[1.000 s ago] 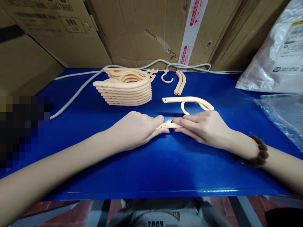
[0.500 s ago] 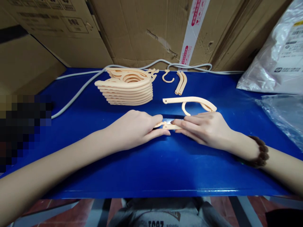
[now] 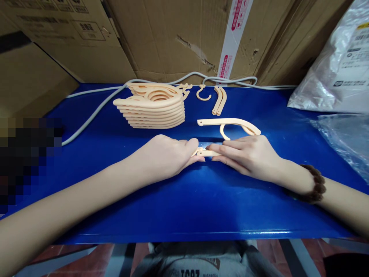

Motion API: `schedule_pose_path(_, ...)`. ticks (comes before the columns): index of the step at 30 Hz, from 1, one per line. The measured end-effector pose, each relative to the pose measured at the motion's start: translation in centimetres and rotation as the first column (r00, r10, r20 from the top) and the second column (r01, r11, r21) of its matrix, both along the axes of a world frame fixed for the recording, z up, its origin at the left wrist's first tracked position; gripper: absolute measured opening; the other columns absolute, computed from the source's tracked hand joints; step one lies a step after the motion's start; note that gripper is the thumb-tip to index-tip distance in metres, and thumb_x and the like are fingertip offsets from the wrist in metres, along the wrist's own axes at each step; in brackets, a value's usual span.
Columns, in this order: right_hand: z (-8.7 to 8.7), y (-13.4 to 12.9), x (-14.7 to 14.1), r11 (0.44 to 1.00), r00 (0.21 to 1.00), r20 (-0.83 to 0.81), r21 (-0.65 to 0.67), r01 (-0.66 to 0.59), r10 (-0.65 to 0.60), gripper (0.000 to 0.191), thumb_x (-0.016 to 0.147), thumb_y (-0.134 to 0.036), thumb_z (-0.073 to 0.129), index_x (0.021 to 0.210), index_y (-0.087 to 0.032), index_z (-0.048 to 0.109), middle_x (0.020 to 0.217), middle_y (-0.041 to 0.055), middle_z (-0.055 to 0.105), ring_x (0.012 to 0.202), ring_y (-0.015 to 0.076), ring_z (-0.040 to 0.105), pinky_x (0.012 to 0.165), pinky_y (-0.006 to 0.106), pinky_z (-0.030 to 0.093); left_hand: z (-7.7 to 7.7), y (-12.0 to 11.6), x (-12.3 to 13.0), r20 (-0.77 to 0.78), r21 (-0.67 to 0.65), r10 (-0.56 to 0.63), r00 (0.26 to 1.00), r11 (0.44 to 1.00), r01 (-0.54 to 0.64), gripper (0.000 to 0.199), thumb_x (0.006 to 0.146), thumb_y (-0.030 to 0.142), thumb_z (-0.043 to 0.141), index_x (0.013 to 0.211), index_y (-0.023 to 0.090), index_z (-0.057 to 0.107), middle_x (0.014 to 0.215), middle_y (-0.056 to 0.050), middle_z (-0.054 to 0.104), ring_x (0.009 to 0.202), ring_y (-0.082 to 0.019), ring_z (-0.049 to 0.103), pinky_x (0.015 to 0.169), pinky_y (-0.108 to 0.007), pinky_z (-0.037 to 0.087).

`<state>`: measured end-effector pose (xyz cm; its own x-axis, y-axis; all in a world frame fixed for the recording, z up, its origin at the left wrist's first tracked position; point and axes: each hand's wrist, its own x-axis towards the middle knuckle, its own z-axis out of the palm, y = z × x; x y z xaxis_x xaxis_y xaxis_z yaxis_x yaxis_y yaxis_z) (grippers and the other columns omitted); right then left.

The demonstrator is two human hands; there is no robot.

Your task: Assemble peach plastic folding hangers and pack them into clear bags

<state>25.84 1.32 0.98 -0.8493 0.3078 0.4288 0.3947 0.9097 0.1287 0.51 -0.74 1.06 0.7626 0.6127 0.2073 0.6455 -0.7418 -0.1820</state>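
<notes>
My left hand (image 3: 170, 157) is closed, thumb and fingers pinching a cream plastic hanger hook (image 3: 195, 152) that is mostly hidden by the grip. In my right hand (image 3: 249, 156) is a cream hanger arm (image 3: 208, 153), its holed end poking out to the left past my fingertips. The two pieces meet between my hands, just above the blue table; whether they are joined I cannot tell. Right behind my right hand lies another part-built hanger (image 3: 230, 122), with a long arm and a curved hook.
A stack of cream hangers (image 3: 151, 111) stands at the back left of the blue table (image 3: 184, 207). A loose hook (image 3: 204, 96) and two loose hanger arms (image 3: 219, 100) lie near a white cable (image 3: 95, 119). Cardboard boxes (image 3: 173, 34) rise behind; plastic bags (image 3: 325, 80) are at right.
My left thumb has pressed forward over the hook, and its fingers have drawn back slightly. The hook sits closer against the arm's end. My right hand has barely moved.
</notes>
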Motion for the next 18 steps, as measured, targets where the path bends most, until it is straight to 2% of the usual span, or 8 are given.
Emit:
schedule_pose_path(3,0.0,0.1,0.0,0.999,1.000,0.000,-0.041,-0.006,0.006,0.035,0.110,-0.031,0.043,0.118,-0.012,0.072,0.084,0.0016,0.075,0.062,0.0128,0.067,0.054,0.028,0.039,-0.1,-0.2,-0.1,0.034,0.115,-0.039,0.999,0.993,0.034,0.046,0.111,0.041,0.027,0.081,0.017,0.052,0.057,-0.001,0.056,0.045,-0.017,0.056,0.044,-0.026,0.020)
schedule_pose_path(6,0.0,0.2,0.1,0.996,1.000,0.004,-0.093,0.002,-0.002,0.036,0.110,-0.032,0.043,0.122,-0.012,0.070,0.085,0.0031,0.076,0.063,0.0134,0.067,0.054,0.027,0.039,0.1,-0.3,-0.1,0.008,0.176,-0.052,0.999,0.983,0.050,0.049,0.111,0.038,0.022,0.078,0.016,0.052,0.055,-0.001,0.054,0.045,-0.017,0.055,0.043,-0.027,0.021)
schedule_pose_path(10,0.0,0.4,0.3,0.984,1.000,-0.004,-0.179,0.012,-0.013,0.038,0.110,-0.035,0.042,0.125,-0.014,0.070,0.088,0.0043,0.078,0.070,0.0147,0.070,0.058,0.026,0.041,0.3,-0.3,-0.1,-0.058,0.238,-0.068,0.996,0.968,0.080,0.046,0.111,0.036,0.028,0.076,0.017,0.051,0.058,-0.001,0.054,0.047,-0.017,0.056,0.043,-0.028,0.022)
schedule_pose_path(13,0.1,0.5,0.3,0.965,1.000,-0.010,-0.263,-0.002,-0.001,0.037,0.110,-0.035,0.042,0.126,-0.016,0.069,0.091,0.0043,0.079,0.072,0.0155,0.071,0.061,0.026,0.043,0.5,-0.4,0.0,-0.083,0.331,-0.075,0.994,0.938,0.099,0.044,0.109,0.034,0.033,0.072,0.018,0.050,0.057,-0.001,0.051,0.045,-0.017,0.053,0.042,-0.028,0.023)
schedule_pose_path(18,0.5,0.6,0.3,0.898,0.999,-0.039,-0.438,-0.035,0.020,0.033,0.109,-0.037,0.046,0.121,-0.019,0.071,0.101,0.0019,0.079,0.076,0.0148,0.071,0.067,0.026,0.045,0.9,-0.8,0.4,-0.122,0.441,-0.066,0.990,0.890,0.114,0.042,0.107,0.035,0.042,0.070,0.019,0.051,0.056,0.000,0.048,0.044,-0.017,0.051,0.041,-0.028,0.029)
